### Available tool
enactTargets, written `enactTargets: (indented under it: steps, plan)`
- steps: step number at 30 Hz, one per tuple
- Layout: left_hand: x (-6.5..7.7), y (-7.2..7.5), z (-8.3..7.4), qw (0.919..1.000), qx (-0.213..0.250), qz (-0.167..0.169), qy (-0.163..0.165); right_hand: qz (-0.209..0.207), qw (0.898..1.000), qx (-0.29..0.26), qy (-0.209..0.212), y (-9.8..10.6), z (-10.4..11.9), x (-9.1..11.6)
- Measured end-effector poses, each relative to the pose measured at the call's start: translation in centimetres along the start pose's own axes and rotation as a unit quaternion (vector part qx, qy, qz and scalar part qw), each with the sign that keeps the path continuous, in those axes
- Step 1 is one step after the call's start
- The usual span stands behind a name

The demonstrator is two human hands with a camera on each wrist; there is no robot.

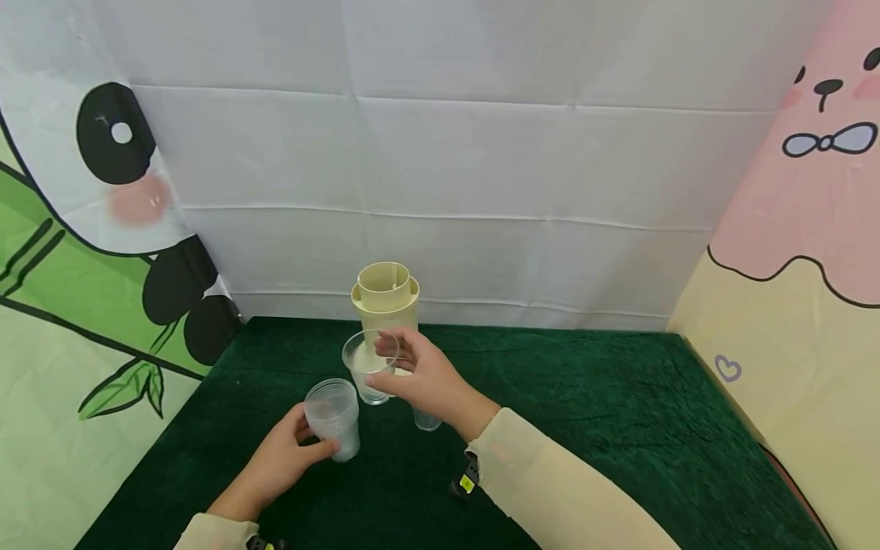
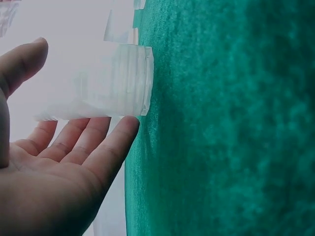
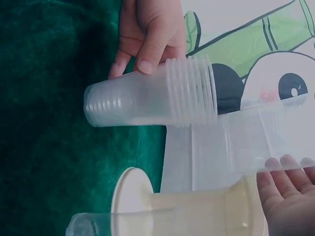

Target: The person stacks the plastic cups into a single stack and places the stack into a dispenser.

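Some unstacking done, most left, I'd judge.
1 green-covered table; 1 cream cylinder standing near its far edge; 1 cup stack, nearer and left of the cylinder, several rims, exact count unreadable. Left hand grips the stack, thumb and fingers on its sides; can't tell if its base touches the table. 2 single cups: held cup, raised in front of the cylinder, right hand curled round its side; second cup, apparently standing, mostly hidden behind that hand.
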State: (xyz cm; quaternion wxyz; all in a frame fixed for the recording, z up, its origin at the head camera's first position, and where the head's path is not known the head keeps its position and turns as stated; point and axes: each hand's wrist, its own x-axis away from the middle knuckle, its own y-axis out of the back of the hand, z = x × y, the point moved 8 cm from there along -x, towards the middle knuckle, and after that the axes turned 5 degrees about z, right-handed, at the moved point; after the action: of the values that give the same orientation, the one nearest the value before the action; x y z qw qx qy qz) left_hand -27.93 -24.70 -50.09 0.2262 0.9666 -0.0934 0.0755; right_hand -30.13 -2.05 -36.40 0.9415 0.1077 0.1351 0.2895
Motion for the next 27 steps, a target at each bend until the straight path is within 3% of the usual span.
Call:
enactTargets:
  steps: [17, 27]
  plan:
    - [-0.2, -0.3, -0.2, 1.0, -0.006, 0.004, -0.003, 0.038, 0.999, -0.025, 0.006, -2.9, 1.1, -2.2]
    - [0.2, -0.2, -0.4, 0.9999, 0.002, 0.009, -0.006, 0.039, 0.999, -0.003, 0.0, -4.4, 0.8, -3.3]
